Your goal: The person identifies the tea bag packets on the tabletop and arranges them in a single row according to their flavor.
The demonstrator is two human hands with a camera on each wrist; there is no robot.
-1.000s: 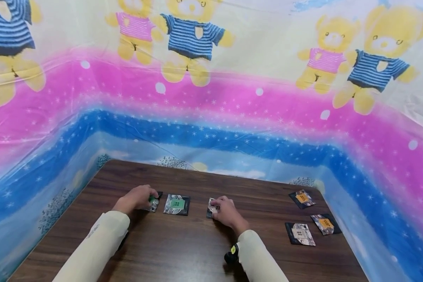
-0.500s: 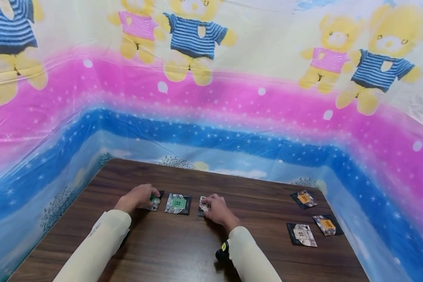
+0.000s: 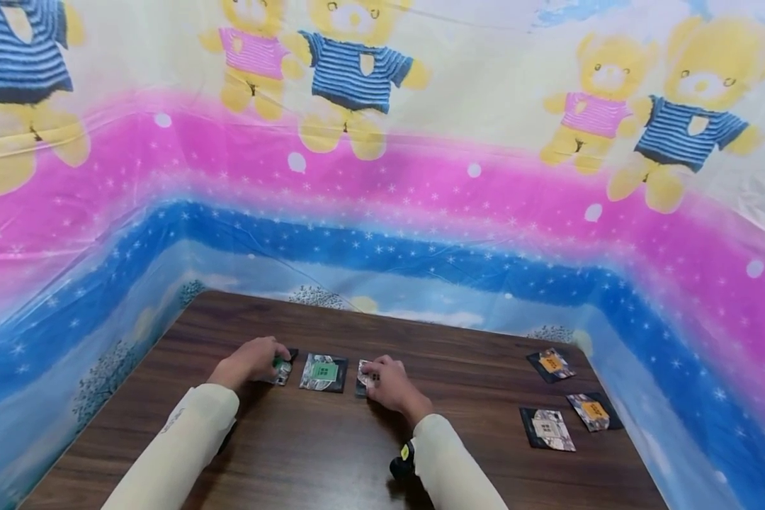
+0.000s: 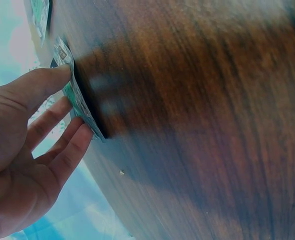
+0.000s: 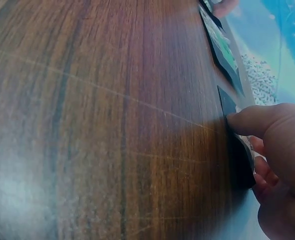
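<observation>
- the left hand (image 3: 250, 361) is seen towards the far left part of the desk (image 3: 331, 453), its thumb and fingers (image 4: 62, 150) pinched on a green-printed card (image 3: 283, 370); in the left wrist view one edge of this card is raised off the wood.
- just to its right a second green card (image 3: 322, 372) lies flat and untouched, between the two hands.
- next, the right hand (image 3: 385, 382) is laid over a dark card (image 3: 361, 379); its fingers are curled down on the card's edge, with the thumb (image 5: 257, 122) pressed at the near side, so a pinch is judged likely.
- well apart, by the far right corner of the desk, three more cards are found: an orange card (image 3: 550, 364) farthest back, a pale house card (image 3: 547, 428) nearer the front, and another orange card (image 3: 593, 411) close to the right edge.
- the cards are judged thin, light and a little flexible, with a glossy face that may slip on the smooth wood; they are best taken by an edge, lifted with a fingertip and then pinched between thumb and fingers.
</observation>
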